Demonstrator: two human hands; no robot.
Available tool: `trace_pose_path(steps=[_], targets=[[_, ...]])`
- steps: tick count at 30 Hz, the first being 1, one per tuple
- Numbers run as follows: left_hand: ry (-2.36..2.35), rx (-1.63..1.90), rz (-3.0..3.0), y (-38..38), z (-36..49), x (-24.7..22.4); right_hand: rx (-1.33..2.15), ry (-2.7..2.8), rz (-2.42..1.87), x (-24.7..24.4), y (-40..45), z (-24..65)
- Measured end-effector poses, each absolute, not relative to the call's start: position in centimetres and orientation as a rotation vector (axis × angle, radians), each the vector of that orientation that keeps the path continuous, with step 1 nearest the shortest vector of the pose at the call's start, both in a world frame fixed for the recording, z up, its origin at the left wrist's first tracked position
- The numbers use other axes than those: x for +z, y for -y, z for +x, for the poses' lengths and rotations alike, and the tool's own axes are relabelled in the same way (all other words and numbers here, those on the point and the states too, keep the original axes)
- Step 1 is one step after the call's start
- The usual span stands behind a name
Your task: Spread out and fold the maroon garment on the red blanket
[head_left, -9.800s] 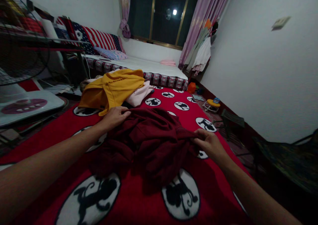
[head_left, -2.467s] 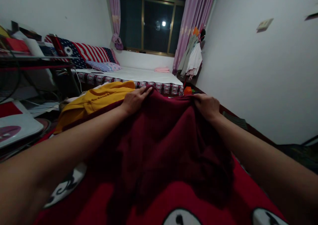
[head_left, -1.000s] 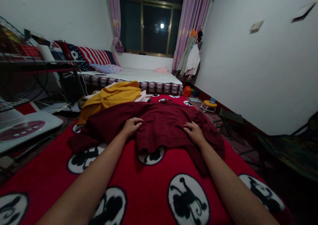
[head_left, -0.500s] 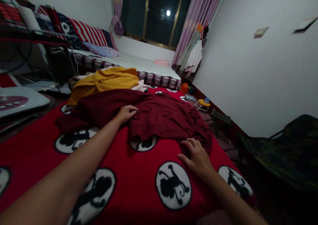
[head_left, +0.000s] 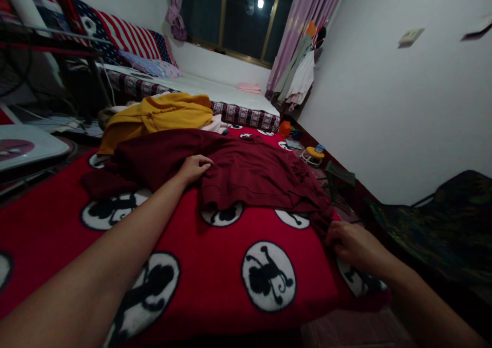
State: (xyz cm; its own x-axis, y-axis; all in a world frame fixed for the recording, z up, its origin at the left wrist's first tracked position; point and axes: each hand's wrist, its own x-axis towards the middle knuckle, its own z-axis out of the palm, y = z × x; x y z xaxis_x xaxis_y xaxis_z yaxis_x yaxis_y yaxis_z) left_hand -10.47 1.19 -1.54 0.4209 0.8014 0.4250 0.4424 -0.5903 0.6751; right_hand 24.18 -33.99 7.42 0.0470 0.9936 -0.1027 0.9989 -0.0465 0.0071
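Observation:
A dark red sweatshirt (head_left: 257, 168) lies spread on a red blanket (head_left: 207, 297) with white monkey-print circles. Its left-side sleeve stretches out past my left arm, while the other sleeve runs down toward the bed's right edge. My left hand (head_left: 195, 167) rests at the garment's side near the sleeve, fingers curled and closed on the fabric. At the lower right, my right hand (head_left: 351, 243) is closed around the end of the right-side sleeve. The cuff is mostly hidden by its fingers.
A mustard-yellow garment (head_left: 165, 113) lies on a clothes pile behind the sweatshirt. Beyond stands a bed with a white top (head_left: 215, 85). Along the right are a yellow stool (head_left: 314, 153) and a camouflage chair (head_left: 442, 230); a cluttered table (head_left: 49, 40) is at left.
My right hand has moved right and closed on the sleeve end, drawing the sleeve outward and uncovering a white circle on the blanket. My left hand stays on the sweatshirt.

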Motion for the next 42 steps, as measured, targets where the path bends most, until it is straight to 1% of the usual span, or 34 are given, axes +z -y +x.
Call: trace_pose_path(steps=[3,6,10,13,15,17,22,25,27,30,33,36,39,42], targets=[[-1.012,1.038,2.202,-0.7,-10.2,-1.3,-0.178,-2.35,2.27,7.9,32.6,21.8],[-0.967,1.031,2.21,0.2,-10.2,-0.7,-0.207,-2.588,2.273,7.0,29.8,19.3],[-0.824,1.031,2.107,2.2,-11.9,0.1,-0.088,-2.7,2.194,4.5,25.9,17.6],[-0.678,0.825,2.077,3.8,-14.4,1.0,0.008,-2.649,2.227,3.0,24.2,17.7],[-0.618,0.647,2.151,4.7,-15.9,1.7,0.052,-2.639,2.26,2.5,23.8,17.9],[-0.575,0.565,2.288,5.5,-16.7,2.3,0.086,-2.64,2.265,2.3,23.6,18.1],[-0.464,0.694,2.655,6.5,-15.4,2.4,0.239,-2.582,2.24,2.0,23.6,17.7],[-0.394,0.785,2.767,6.4,-14.6,2.4,0.298,-2.532,2.277,1.8,23.7,17.7],[-0.44,0.862,2.759,6.1,-14.9,2.9,0.315,-2.529,2.305,1.6,23.8,18.1],[-0.674,1.01,2.643,5.3,-16.9,4.4,0.342,-2.558,2.335,1.5,23.8,18.7],[-0.883,1.052,2.582,4.5,-19.4,5.7,0.38,-2.644,2.361,1.5,23.7,18.8],[-0.905,0.94,2.769,4.1,-21.3,5.9,0.38,-2.72,2.312,1.6,23.7,18.4],[-0.812,0.756,3.011,4.5,-21.8,5.0,0.381,-2.711,2.215,1.3,23.6,18.2],[-0.682,0.652,3.101,5.4,-21.0,4.0,0.426,-2.679,2.198,1.0,23.3,18.4]])
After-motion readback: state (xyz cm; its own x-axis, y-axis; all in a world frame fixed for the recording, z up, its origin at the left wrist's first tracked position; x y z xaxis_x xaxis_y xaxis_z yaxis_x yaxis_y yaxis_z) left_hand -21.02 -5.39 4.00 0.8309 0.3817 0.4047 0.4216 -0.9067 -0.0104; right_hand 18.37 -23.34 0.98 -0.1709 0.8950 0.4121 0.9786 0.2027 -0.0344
